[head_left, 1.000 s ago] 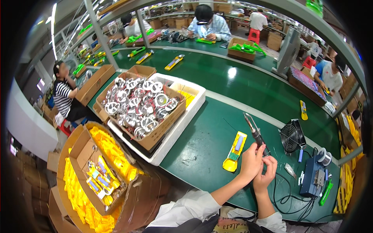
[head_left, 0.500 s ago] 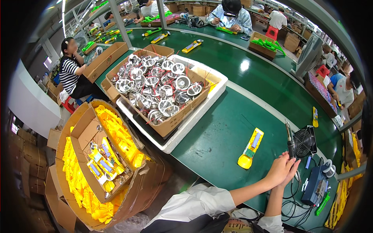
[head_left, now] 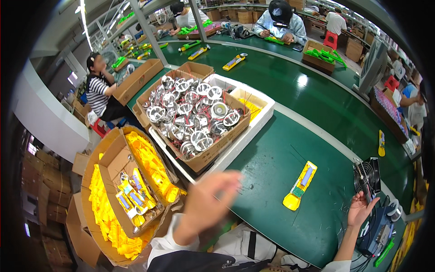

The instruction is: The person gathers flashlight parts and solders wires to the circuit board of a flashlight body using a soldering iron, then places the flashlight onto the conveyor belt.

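My right hand [head_left: 359,211] is closed around the handle of a soldering iron [head_left: 365,180] at the right of the bench, its tip pointing up and away beside a small black fan [head_left: 368,174]. My left hand [head_left: 210,199] is raised over the bench's near left edge, in front of the box of reflectors, smeared by motion; whether its fingers hold anything is unclear. Between the hands, a yellow flashlight housing [head_left: 293,199] lies on the green bench, with a purple battery [head_left: 307,176] and a green circuit board [head_left: 297,191] inside it.
A cardboard box [head_left: 213,156] of silver reflectors with red wires stands on a white foam tray [head_left: 244,144]. Left of it, a large carton [head_left: 90,217] holds yellow parts and a smaller box of housings. A blue soldering station [head_left: 377,233] sits right. Co-workers sit across the green line.
My left hand has left my right hand and swung far left toward the reflector box. My right hand keeps the soldering iron near the fan. The view has shifted slightly.
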Available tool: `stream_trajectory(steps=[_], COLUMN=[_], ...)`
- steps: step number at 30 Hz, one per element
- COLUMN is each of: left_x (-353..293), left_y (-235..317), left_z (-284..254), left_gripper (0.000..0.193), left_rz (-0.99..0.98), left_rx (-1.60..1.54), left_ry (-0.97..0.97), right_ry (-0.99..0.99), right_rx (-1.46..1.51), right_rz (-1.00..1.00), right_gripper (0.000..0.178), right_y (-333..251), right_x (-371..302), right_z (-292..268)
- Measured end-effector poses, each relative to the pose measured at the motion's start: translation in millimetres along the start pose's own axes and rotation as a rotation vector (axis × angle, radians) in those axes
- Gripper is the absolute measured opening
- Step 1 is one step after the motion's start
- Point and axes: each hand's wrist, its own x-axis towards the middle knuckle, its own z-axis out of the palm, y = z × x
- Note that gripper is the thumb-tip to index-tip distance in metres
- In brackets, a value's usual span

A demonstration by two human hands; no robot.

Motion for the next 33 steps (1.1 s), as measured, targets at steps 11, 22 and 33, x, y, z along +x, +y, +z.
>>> stream_trajectory(steps=[11, 22, 33], left_x=[146, 165, 162], left_y=[-62, -65, -77], left_z=[-15, -8, -31], left_gripper=[0.023, 0.054, 0.024], left_rz=[-0.083, -0.126, 0.074], left_rx=[0.624, 0.889, 0.610], left_ry=[-0.209, -0.429, -0.414], right_ry=[0.056, 0.120, 0.159], right_rx=[-0.076, 0.006, -0.048], right_rz=[-0.009, 0.061, 0.097], right_gripper=[0.020, 0.020, 0.020], right_y=[23, 31, 35], right_x=[-19, -16, -20], right_z=[1, -9, -4])
